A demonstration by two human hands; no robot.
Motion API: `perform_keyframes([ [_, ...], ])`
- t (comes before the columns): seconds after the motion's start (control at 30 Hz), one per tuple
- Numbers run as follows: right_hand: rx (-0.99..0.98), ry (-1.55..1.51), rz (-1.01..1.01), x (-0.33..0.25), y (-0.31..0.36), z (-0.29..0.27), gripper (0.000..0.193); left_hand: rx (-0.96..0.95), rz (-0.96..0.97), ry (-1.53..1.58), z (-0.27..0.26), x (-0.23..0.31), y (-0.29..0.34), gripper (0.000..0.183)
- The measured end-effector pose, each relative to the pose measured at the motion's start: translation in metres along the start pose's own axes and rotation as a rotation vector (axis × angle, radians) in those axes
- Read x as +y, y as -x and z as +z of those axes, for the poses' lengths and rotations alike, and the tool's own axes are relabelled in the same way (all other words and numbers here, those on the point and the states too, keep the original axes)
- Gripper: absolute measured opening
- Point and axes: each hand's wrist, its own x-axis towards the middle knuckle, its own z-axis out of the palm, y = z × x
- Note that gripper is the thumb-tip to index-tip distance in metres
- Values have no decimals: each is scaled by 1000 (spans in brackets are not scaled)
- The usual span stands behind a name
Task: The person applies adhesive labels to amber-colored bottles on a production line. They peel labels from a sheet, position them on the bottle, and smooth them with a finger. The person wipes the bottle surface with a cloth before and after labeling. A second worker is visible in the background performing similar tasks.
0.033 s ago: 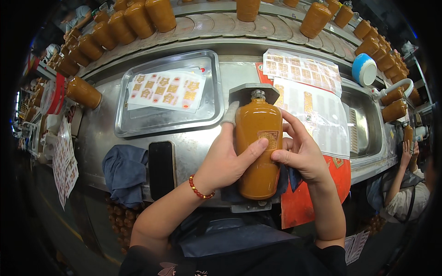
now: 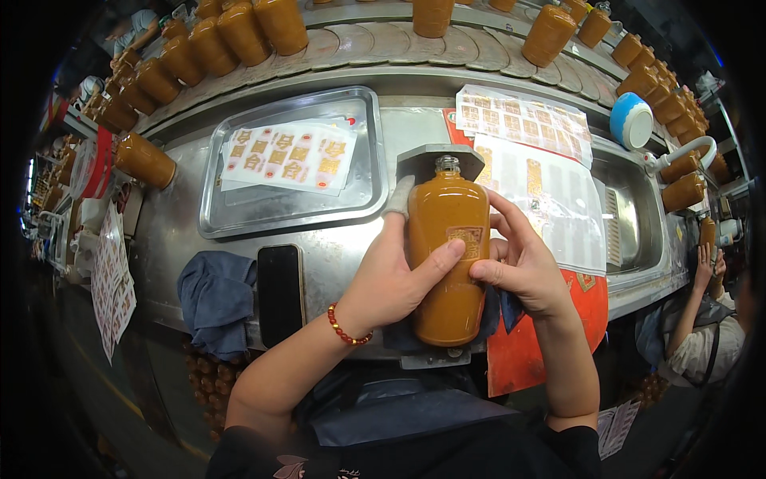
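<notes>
A glossy brown-orange bottle (image 2: 449, 307) lies tilted back in front of me, its clear neck away from me against a grey metal holder (image 2: 435, 156). My left hand (image 2: 403, 267) grips its left side, the thumb pressing on a small gold label (image 2: 467, 238) on the front. My right hand (image 2: 523, 259) clasps the right side, with the thumb beside the label's lower corner and the fingers curled along the bottle. One left fingertip wears a whitish cover (image 2: 400, 194). Some dark blue cloth shows beneath the bottle.
A metal tray (image 2: 209, 215) with label sheets (image 2: 289, 156) sits left; more sheets (image 2: 550, 203) lie right, by a sink (image 2: 638, 231). A phone (image 2: 280, 295) and blue cloth (image 2: 215, 299) are near the left edge. Bottles (image 2: 550, 36) stand on the conveyor (image 2: 359, 48). A co-worker (image 2: 702, 343) is at right.
The bottles on the conveyor have shifted very slightly to the right. My hands and the bottle they hold show no visible movement.
</notes>
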Motion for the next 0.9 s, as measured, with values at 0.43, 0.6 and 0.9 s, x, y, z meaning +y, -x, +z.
perform_keyframes([
  [0.43, -33, -69, 45, 0, 5, -6, 84, -74, -82, 21, 5, -5, 10, 85],
  [0.6, -46, -53, 18, 4, 7, -9, 87, -84, -75, 2, 5, -5, 9, 86],
  [0.9, 34, -15, -10, 5, 11, -6, 88, -3, -165, 263, 16, 3, 0, 76],
])
